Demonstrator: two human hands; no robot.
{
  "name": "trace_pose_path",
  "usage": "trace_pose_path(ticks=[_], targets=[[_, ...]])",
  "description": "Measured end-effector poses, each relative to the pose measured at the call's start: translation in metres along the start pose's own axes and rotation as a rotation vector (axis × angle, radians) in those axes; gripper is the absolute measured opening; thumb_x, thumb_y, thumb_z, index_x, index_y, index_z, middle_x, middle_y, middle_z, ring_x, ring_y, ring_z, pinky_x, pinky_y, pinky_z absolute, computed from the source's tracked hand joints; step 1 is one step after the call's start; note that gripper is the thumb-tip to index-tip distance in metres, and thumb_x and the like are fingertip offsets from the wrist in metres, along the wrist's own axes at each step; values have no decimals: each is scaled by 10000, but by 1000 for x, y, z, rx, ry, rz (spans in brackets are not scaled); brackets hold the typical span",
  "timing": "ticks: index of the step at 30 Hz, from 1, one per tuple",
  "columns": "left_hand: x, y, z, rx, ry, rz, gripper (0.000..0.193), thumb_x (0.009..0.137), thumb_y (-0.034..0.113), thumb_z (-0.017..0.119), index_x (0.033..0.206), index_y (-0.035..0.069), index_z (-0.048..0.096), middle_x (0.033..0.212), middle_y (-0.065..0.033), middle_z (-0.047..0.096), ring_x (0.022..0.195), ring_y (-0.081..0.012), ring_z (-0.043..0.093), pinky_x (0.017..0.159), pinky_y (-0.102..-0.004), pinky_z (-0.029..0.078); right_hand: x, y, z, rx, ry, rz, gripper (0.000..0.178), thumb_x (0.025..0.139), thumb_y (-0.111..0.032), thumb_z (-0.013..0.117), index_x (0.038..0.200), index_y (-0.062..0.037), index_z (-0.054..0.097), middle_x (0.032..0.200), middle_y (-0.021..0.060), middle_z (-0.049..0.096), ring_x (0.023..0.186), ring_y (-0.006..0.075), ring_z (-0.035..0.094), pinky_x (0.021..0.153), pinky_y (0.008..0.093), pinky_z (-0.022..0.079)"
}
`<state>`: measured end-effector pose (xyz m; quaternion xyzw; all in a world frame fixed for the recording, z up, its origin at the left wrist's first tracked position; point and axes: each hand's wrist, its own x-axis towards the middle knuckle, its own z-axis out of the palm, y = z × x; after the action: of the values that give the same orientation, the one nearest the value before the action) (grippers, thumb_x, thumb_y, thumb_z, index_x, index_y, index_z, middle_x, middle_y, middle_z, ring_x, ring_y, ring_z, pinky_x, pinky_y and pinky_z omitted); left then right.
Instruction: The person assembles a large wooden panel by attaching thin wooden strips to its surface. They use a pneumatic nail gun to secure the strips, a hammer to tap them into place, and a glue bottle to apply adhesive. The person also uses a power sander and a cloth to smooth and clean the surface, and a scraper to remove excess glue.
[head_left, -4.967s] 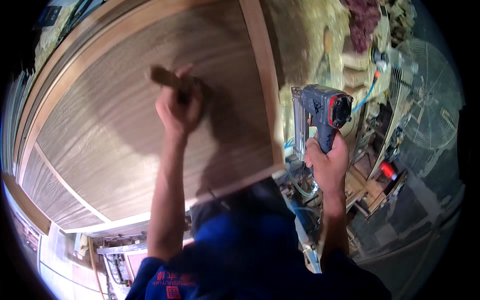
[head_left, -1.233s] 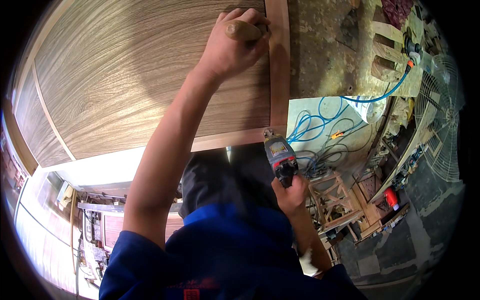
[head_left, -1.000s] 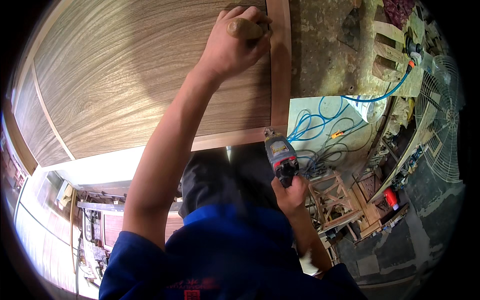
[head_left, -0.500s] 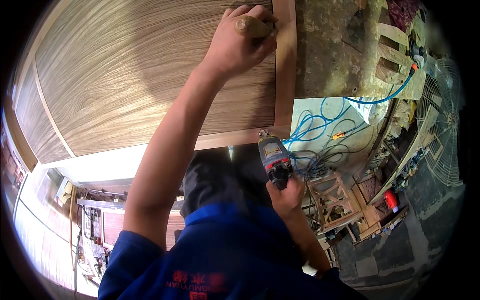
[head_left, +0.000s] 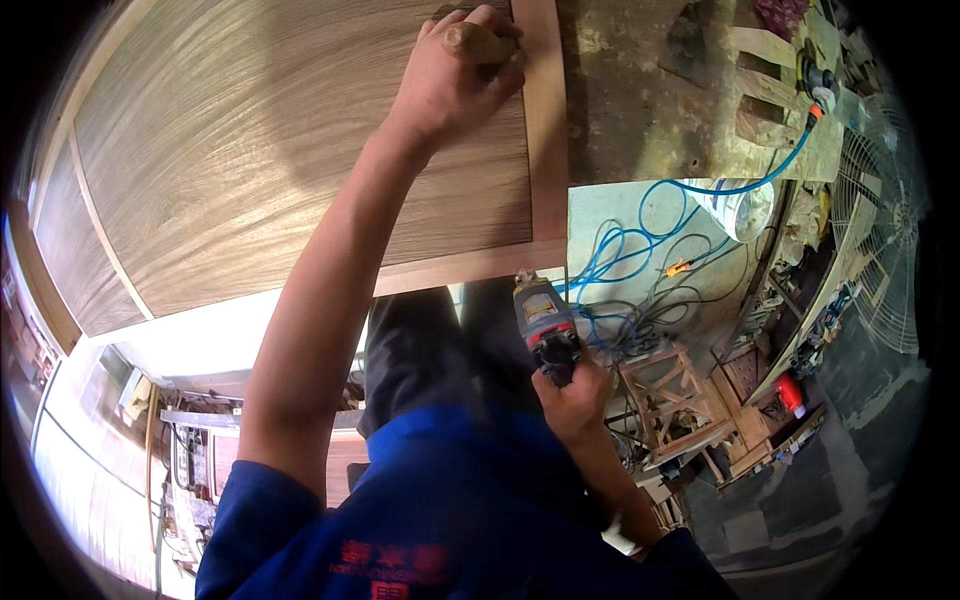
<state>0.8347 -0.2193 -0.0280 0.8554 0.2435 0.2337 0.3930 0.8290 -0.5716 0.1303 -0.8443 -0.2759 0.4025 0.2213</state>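
Brown grained panel (head_left: 290, 140), patchy floor (head_left: 850, 440)

Uneven light, bright left and dim right, inside a black fisheye rim.
Sheen streaks the panel (head_left: 220, 210) below-left of the left fingers (head_left: 487, 17); shadow darkens it close beside them. Far below-left, a pale surface (head_left: 90, 470) glares white; far below-right, the floor (head_left: 800, 495) is dim.

Surface (head_left: 640, 125), stained brown | left: framed wood panel (head_left: 330, 130), flat | right end: notched wood piece (head_left: 770, 45), black tool (head_left: 815, 78), dark-red crumpled material (head_left: 783, 15) | pale floor (head_left: 605, 205): blue hose (head_left: 598, 262), dark cables (head_left: 645, 335)
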Motion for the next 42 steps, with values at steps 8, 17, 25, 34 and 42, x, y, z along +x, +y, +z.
trace_pose_path(ticks=[8, 17, 25, 34, 42], targets=[[-19, 58, -43, 123, -31, -323, 245, 847, 166, 733, 1078, 127, 662, 1100, -125, 703, 1080, -381, 662, 887, -493, 557, -25, 2, 12, -10, -18, 102, 304, 864, -166, 762, 1104, 13, 712, 879, 148, 741, 776, 265, 717, 748, 437, 570], [-294, 22, -199, -127, 154, -317, 299, 779, 163, 750, 1039, 107, 614, 978, -125, 635, 935, -377, 630, 825, -466, 557, -9, -72, 102, 142, -48, 132, 343, 934, -68, 684, 1256, 45, 644, 841, 47, 648, 692, 137, 626, 639, 323, 517], [-538, -32, -354, -210, 440, -820, 458, 805, 89, 769, 1248, 89, 656, 1057, -162, 662, 1005, -399, 644, 887, -477, 546, -16, -260, 308, 235, -362, -14, 166, 972, -1, 670, 1055, -40, 532, 770, 21, 549, 557, 115, 562, 514, 269, 472], [-597, -92, -395, -299, 661, -1192, 209, 963, 172, 679, 1149, 81, 701, 992, -163, 715, 925, -356, 684, 865, -427, 553, 0, -398, 483, 86, -595, -237, 175, 938, -30, 665, 1109, 11, 656, 727, 17, 648, 586, 96, 603, 557, 289, 504], [-569, -145, -406, -696, 950, -1299, 235, 1031, 246, 609, 1130, 40, 666, 919, -117, 747, 902, -260, 732, 842, -386, 545, -6, -417, 513, 10, -576, -234, 258, 933, 41, 612, 1188, 31, 651, 731, 6, 594, 561, 81, 572, 544, 274, 499]])
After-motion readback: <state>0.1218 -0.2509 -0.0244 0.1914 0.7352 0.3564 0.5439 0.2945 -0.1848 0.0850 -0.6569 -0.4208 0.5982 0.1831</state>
